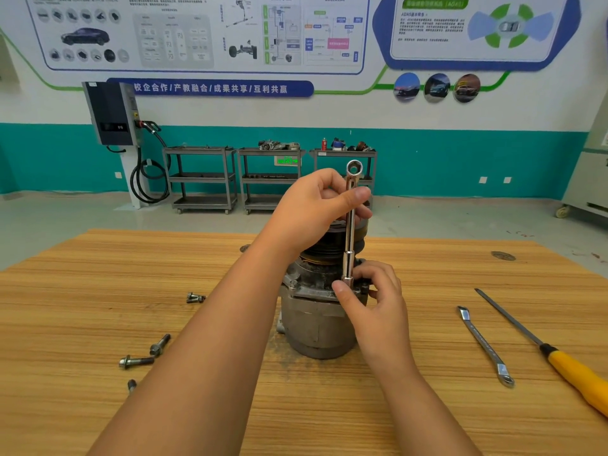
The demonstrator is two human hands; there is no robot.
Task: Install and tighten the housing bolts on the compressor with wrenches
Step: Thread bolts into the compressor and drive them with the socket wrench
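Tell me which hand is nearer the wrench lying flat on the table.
Right. The right hand pinches the foot of the upright wrench on the compressor, left of the flat wrench; the left hand grips that tool's top, farther away.

The wooden worktop (329, 409) carried the compressor (312, 327) upright near its middle. On the left lay loose bolts: a touching pair (195, 297), two longer bolts (135, 361) meeting end to end, and a single bolt (131, 386) nearest the front. On the right lay a flat wrench (485, 345) and a yellow-handled screwdriver (544, 349), apart, roughly parallel.
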